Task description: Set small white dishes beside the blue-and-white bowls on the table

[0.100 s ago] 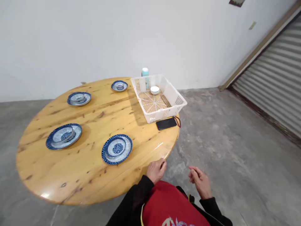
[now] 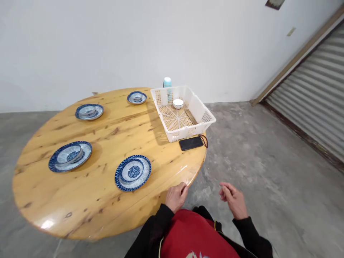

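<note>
My left hand (image 2: 176,196) rests at the near edge of the wooden table (image 2: 107,208), its fingers curled closed with nothing visible in them. Out over the floor, apart from the table, hangs my right hand (image 2: 234,200), fingers bent in towards the thumb and holding nothing I can see. Closest to my left hand is a blue-rimmed plate (image 2: 146,178) with a small patterned bowl (image 2: 133,171) on it. Another such plate (image 2: 53,163) stands to its left, bearing a bowl (image 2: 69,154).
Two more plates (image 2: 100,114) with bowls stand towards the back. A white plastic basket (image 2: 181,133) at the right holds small white bowls (image 2: 178,104) and chopsticks (image 2: 190,116). A black phone (image 2: 190,143) lies before it, a light-blue bottle (image 2: 167,82) behind.
My right hand has shifted slightly right and up, away from the table. My left hand stays near the table edge. The view has moved a little; the dishes and basket stand as before.
</note>
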Action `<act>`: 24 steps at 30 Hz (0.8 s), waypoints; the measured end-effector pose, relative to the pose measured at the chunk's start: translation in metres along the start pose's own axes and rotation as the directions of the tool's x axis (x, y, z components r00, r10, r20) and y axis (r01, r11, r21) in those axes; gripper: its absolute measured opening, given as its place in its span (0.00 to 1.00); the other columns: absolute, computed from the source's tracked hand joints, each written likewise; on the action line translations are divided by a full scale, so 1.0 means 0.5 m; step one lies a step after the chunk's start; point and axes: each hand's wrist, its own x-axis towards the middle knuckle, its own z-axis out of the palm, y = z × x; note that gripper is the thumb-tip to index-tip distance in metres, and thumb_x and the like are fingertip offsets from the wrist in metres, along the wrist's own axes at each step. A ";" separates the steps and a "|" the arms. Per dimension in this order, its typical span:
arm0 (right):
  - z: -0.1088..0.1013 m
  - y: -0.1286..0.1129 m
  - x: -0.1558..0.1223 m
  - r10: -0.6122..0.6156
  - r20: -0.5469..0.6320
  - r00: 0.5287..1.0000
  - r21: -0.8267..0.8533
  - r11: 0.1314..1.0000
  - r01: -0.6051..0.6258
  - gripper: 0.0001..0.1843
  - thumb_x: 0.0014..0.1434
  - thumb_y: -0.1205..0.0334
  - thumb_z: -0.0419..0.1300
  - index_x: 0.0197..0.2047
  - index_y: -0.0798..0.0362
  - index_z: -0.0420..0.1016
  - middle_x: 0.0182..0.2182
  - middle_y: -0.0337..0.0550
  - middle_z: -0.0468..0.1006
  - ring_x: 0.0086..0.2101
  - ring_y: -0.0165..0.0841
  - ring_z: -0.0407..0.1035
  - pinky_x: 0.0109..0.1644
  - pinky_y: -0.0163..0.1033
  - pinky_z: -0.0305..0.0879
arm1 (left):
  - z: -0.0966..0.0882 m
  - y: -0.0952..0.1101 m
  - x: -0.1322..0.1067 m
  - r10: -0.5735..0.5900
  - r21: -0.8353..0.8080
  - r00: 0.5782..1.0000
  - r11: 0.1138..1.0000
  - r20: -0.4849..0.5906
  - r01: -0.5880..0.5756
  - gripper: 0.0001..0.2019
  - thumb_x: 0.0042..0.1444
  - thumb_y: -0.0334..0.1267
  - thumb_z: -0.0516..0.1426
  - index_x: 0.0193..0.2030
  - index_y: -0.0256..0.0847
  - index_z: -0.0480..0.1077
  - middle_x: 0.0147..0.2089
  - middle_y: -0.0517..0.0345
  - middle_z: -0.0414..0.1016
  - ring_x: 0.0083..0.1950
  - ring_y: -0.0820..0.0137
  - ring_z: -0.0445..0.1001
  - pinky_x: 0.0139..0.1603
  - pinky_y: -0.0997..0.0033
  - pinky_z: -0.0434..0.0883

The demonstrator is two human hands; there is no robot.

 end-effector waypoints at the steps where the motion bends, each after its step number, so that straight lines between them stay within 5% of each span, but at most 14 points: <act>1: -0.009 -0.027 0.028 -0.037 -0.005 0.999 -0.009 0.999 0.037 0.24 0.55 0.43 0.59 0.42 0.57 0.76 0.23 0.40 0.75 0.21 0.31 0.68 0.26 0.36 0.65 | -0.003 -0.004 0.002 -0.014 -0.008 1.000 1.000 -0.011 0.014 0.14 0.65 0.39 0.46 0.32 0.43 0.68 0.26 0.61 0.74 0.29 0.71 0.72 0.34 0.73 0.59; 7: -0.032 -0.228 0.212 -0.258 -0.002 0.966 -0.045 0.965 0.258 0.18 0.57 0.49 0.60 0.42 0.55 0.76 0.25 0.41 0.77 0.21 0.28 0.67 0.26 0.35 0.66 | -0.047 -0.009 0.032 -0.086 -0.173 0.991 0.983 -0.100 0.068 0.13 0.64 0.38 0.46 0.31 0.44 0.67 0.26 0.64 0.74 0.27 0.73 0.72 0.32 0.75 0.61; 12: 0.011 -0.382 0.405 -0.389 0.131 0.912 -0.027 0.918 0.396 0.16 0.55 0.54 0.61 0.41 0.57 0.77 0.28 0.44 0.79 0.21 0.28 0.69 0.25 0.33 0.65 | -0.166 -0.021 0.109 -0.100 -0.141 0.937 0.988 -0.335 0.055 0.12 0.64 0.43 0.48 0.36 0.43 0.69 0.28 0.62 0.76 0.27 0.73 0.74 0.32 0.76 0.65; 18: 0.144 -0.489 0.691 -0.316 0.288 0.904 -0.027 0.941 0.338 0.11 0.55 0.62 0.61 0.41 0.60 0.74 0.31 0.46 0.78 0.27 0.30 0.73 0.33 0.35 0.69 | -0.325 0.017 0.254 -0.178 -0.152 0.795 0.982 -0.580 0.110 0.11 0.62 0.45 0.51 0.40 0.42 0.71 0.30 0.61 0.77 0.29 0.73 0.76 0.34 0.75 0.71; 24: 0.311 -0.515 0.968 -0.136 0.381 0.915 -0.067 0.982 0.174 0.04 0.60 0.66 0.59 0.36 0.59 0.69 0.29 0.42 0.71 0.27 0.27 0.69 0.36 0.36 0.67 | -0.404 0.078 0.473 -0.153 -0.129 0.789 0.987 -0.595 0.095 0.14 0.61 0.44 0.53 0.49 0.41 0.70 0.42 0.55 0.80 0.41 0.68 0.80 0.44 0.70 0.74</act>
